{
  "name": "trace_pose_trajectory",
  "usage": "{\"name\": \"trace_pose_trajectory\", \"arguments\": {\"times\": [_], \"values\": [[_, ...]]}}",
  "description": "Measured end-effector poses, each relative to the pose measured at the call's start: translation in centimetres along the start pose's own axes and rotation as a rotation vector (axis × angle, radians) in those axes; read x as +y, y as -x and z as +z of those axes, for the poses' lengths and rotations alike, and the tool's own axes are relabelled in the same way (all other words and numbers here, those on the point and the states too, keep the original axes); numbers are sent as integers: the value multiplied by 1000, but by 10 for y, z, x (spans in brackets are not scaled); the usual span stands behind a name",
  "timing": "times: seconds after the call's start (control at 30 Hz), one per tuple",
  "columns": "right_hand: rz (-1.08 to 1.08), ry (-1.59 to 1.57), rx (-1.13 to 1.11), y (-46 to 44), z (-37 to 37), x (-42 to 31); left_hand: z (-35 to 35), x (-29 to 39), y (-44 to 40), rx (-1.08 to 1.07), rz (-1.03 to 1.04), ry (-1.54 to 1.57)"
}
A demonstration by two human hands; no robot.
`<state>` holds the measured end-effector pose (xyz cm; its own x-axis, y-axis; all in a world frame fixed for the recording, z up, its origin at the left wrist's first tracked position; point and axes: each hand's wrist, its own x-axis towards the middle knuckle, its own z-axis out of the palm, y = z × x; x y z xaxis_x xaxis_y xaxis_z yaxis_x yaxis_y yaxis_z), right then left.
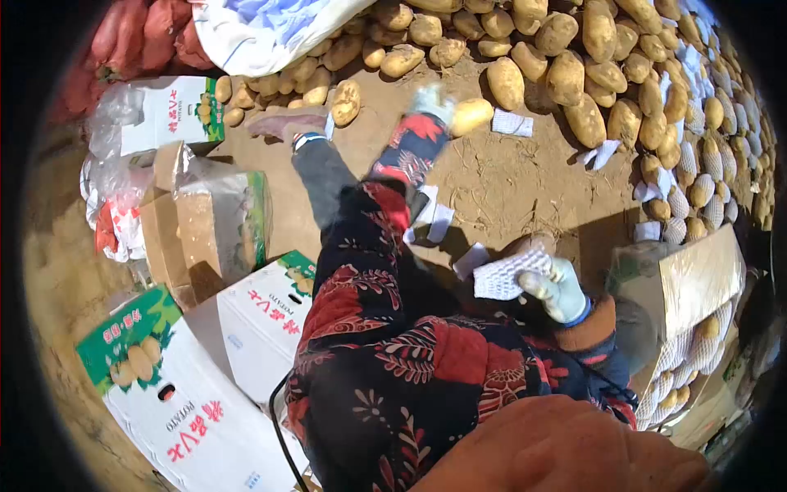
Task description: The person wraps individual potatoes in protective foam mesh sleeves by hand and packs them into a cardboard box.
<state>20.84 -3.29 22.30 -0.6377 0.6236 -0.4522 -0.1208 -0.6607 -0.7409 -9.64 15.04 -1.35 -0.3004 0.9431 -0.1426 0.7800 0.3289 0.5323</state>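
My right hand [561, 291], in a pale work glove with a blue cuff, grips a white foam net sleeve [498, 277] at the lower right of centre. The sleeve looks flattened, and I cannot see inside it. My left hand [433, 104], also in a pale glove, reaches out over the dirt and is smeared by motion. A yellow potato [471, 117] lies right beside it. I cannot make out whether its fingers touch the potato. Another potato [346, 102] sits further left. Loose white foam sleeves [512, 123] are scattered on the soil between my hands.
A large potato pile [566, 78] spreads across the top right, with net-wrapped potatoes [703, 189] along the far right. Printed potato cartons [188, 394] stand at left. An open carton [701, 266] with wrapped potatoes is at right. Red sacks [135, 41] and a white sack [270, 37] lie behind.
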Motion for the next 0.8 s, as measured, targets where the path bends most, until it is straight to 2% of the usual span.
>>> {"name": "trace_pose_trajectory", "arguments": {"times": [0.03,0.07,0.1,0.17,0.23,0.3,0.37,0.4,0.43,0.5,0.57,0.63,0.7,0.77,0.8], "values": [[4,5,26,-2,-11,8,-34,7,-7,61,-10,-130],[54,-9,49,-6,-13,3,-43,-3,-23,122,-34,-209],[5,-27,88,-9,-16,5,-45,-16,-42,184,-59,-285],[70,-70,126,-16,-19,-2,-48,-34,-71,172,-103,-405],[67,-51,82,-20,-25,-5,-52,-34,-90,4,-205,-495],[67,-76,136,-22,-30,3,-42,-44,-101,91,-101,-656],[62,-55,174,-30,-33,3,-57,-30,-105,-26,-171,-608],[53,-37,198,-31,-32,2,-46,-56,-111,45,-47,-612],[100,-75,226,-32,-30,-2,-46,-57,-114,-1,-131,-537],[112,-14,226,-24,-39,10,-48,-57,-97,-250,-343,-103],[-58,23,253,-29,-37,13,-30,-70,-65,-483,-647,582],[-110,-27,411,-34,-29,2,2,-64,-5,-444,-678,1133],[-376,-19,474,-47,-41,12,3,-11,57,-415,-615,1607],[-425,90,498,-57,-44,4,-6,34,105,-631,-452,1571],[-556,218,447,-69,-51,1,2,51,127,-526,-320,1341]]}}
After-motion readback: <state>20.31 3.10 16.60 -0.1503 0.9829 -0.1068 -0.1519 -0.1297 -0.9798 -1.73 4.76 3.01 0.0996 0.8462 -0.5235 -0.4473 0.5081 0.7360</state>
